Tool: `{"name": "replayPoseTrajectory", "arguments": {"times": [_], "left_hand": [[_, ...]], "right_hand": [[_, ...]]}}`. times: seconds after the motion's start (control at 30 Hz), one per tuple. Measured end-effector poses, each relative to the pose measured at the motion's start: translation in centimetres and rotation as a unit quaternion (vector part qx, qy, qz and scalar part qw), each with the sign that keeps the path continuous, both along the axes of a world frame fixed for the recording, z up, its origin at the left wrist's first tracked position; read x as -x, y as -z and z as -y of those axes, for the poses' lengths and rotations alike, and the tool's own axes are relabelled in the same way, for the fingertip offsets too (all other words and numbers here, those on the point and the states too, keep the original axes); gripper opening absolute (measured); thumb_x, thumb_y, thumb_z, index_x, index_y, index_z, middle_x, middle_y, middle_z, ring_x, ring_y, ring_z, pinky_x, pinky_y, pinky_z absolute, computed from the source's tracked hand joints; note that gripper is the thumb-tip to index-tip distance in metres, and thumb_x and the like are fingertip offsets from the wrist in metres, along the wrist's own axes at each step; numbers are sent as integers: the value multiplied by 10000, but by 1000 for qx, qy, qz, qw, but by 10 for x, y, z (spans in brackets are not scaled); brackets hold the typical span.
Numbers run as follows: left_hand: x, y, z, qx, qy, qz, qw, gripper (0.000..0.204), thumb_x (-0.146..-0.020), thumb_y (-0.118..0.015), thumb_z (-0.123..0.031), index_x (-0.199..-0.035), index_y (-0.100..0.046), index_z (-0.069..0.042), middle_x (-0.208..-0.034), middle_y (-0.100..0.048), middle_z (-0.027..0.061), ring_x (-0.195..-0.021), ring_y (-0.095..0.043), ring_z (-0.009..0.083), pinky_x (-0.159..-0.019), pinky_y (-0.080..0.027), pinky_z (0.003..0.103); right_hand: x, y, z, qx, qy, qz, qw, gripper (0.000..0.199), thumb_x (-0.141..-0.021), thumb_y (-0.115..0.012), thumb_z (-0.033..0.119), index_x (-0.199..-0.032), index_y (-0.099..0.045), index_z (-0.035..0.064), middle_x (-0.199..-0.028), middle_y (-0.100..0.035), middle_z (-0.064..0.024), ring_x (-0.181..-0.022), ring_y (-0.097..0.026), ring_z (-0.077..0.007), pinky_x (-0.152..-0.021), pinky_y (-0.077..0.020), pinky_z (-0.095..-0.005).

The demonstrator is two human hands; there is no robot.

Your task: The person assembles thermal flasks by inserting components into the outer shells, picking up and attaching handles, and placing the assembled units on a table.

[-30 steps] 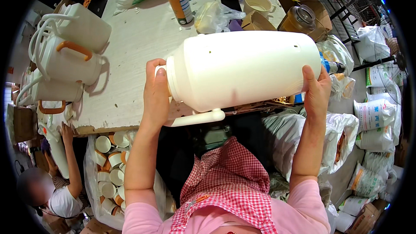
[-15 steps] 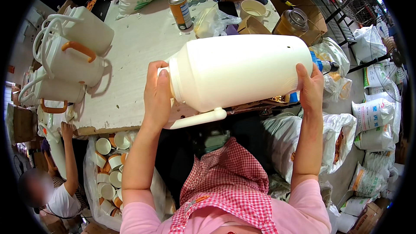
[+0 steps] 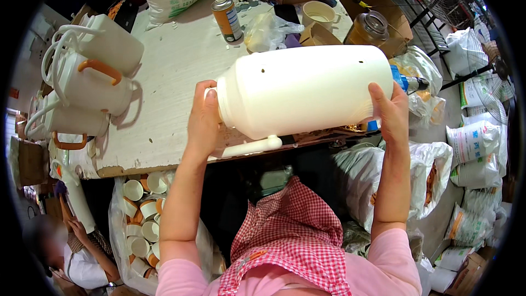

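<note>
Head view: my left hand (image 3: 204,126) and right hand (image 3: 390,116), fingers clamped, hold the white flask shell (image 3: 304,90) by both ends, long axis horizontal above the table (image 3: 164,77).

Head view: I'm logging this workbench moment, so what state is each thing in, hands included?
White jug shell: lying sideways, lifted above the table edge, held at both ends.
Left hand: gripping the shell's neck end.
Right hand: pressed on the shell's base end.
Finished jugs: lying stacked at the table's left.
Spray can: upright, capped.
Amber jar: upright, lid on.
Bag of cups: open, under the table.
</note>
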State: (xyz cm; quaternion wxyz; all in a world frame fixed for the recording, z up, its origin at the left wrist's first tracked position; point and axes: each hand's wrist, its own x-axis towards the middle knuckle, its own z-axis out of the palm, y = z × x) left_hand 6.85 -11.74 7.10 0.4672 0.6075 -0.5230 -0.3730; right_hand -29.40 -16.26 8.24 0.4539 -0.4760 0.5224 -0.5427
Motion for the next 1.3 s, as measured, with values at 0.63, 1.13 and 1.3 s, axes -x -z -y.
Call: {"name": "replayPoseTrajectory", "arguments": {"times": [0.63, 1.13, 1.3], "left_hand": [[33, -43, 54, 135, 149, 244, 949, 506, -999, -585, -268, -1443, -488, -46, -1446, -510, 129, -1271, -520, 235, -1051, -414, 347], [12, -31, 63, 102, 141, 265, 948, 546, -1009, -577, -333, -1467, -456, -60, -1474, -481, 122, -1288, -502, 234, -1066, -404, 350], [21, -43, 57, 100, 118, 249, 956, 579, -997, -590, -385, -1460, -465, -60, -1458, -490, 133, -1292, -498, 248, -1065, -407, 359]], "right_hand": [[214, 230, -240, -105, 479, -293, 821, 143, -892, -628, 68, -1011, -611, -10, -944, -680, -139, -786, -669, -236, -735, -525, -343], [290, 315, -215, -267, 326, -342, 840, 360, -864, -670, 215, -1181, -569, 76, -1012, -682, -226, -980, -645, -416, -856, -491, -479], [231, 190, -246, 2, 372, -162, 914, 180, -905, -701, 171, -978, -614, 31, -717, -565, -46, -684, -551, -134, -657, -453, -285]]}}
